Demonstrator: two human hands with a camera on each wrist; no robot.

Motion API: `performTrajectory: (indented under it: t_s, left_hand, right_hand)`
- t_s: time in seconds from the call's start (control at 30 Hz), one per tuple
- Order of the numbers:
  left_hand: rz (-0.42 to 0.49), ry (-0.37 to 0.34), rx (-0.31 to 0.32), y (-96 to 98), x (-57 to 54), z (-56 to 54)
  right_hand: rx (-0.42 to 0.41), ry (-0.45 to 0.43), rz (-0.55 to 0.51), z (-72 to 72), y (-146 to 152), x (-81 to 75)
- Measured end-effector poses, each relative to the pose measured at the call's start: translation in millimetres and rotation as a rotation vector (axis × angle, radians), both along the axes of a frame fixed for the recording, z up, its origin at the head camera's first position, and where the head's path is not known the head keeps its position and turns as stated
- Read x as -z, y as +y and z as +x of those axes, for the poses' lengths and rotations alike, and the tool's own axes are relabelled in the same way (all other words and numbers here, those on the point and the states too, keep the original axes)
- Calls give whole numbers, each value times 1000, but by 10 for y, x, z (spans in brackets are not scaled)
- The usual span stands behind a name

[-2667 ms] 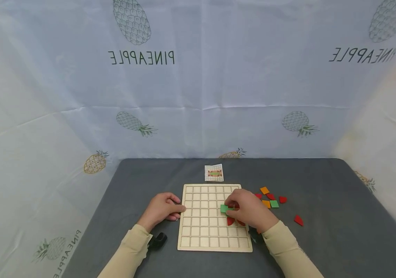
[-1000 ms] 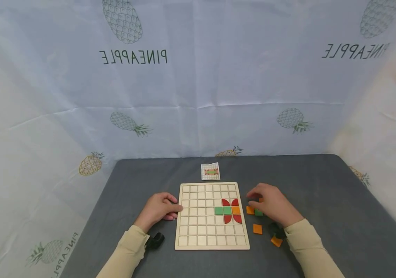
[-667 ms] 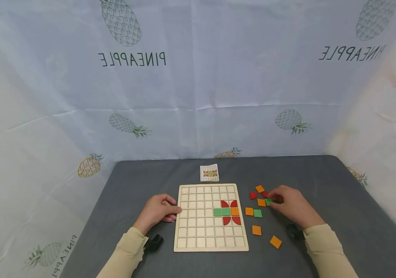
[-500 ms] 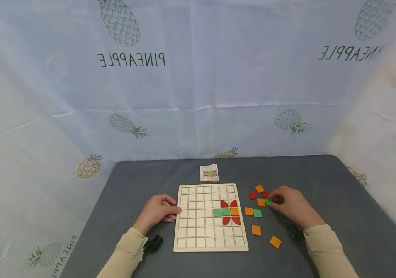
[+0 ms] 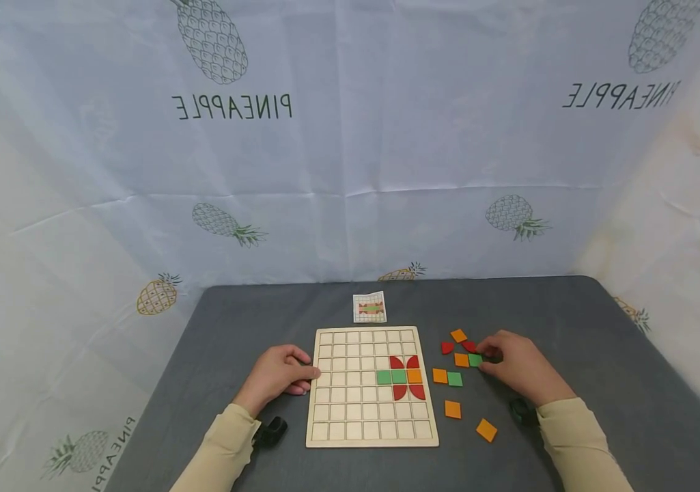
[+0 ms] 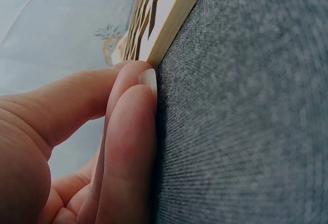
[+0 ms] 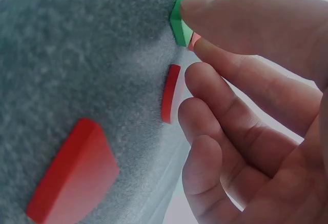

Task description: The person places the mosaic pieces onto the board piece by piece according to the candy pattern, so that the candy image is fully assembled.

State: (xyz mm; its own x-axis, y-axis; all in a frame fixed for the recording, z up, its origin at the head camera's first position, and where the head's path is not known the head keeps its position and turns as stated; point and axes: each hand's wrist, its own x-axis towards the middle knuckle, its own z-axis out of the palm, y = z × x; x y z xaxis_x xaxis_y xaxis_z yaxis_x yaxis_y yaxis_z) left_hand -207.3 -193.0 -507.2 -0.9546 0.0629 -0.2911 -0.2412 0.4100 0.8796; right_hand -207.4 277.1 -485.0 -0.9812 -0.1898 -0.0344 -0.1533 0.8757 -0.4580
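A pale wooden grid board [image 5: 346, 413] lies on the dark table. My left hand [image 5: 278, 372] holds its left edge, thumb on the rim and fingertips against the side, as the board edge [image 6: 174, 24] shows in the left wrist view. In the board's cells sit two green squares [image 5: 390, 376], an orange square [image 5: 414, 376] and several red rounded pieces [image 5: 399, 392]. Right of the board, my right hand [image 5: 522, 365] reaches over loose tiles with loosely bent fingers. Its thumb touches a green square tile [image 5: 474, 360]; the index fingertip is close to a red piece [image 5: 468, 347].
Behind the board lies a small pattern card [image 5: 362, 299]. Loose orange squares [image 5: 487, 430], another green square [image 5: 455, 379] and a red piece [image 5: 446, 348] lie right of the board. In the right wrist view a red piece [image 7: 77, 178] lies near the hand. A white curtain [image 5: 386, 225] stands behind.
My right hand has left the board, where a green square now shows, and moved right to the loose tiles. Its fingers uncover slightly more of the loose green tile. The left hand stays.
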Motion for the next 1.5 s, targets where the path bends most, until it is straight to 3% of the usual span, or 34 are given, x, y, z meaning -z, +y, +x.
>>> performTrajectory:
  t_s: [0.57,0.83,1.1,1.5]
  left_hand:
    - [-1,14,3,-3,4,9]
    - [28,23,35,5,13,15]
    - [24,29,41,-31,1,2]
    - [24,21,34,-29,10,4]
  right_hand:
    - [-14,-34,20,-28,1,-12]
    - [-2,-41,1,52,-36,-69]
    - [-85,-11,-67,7,-624,-205]
    - [-254,57,-94,-44,-1600,-139]
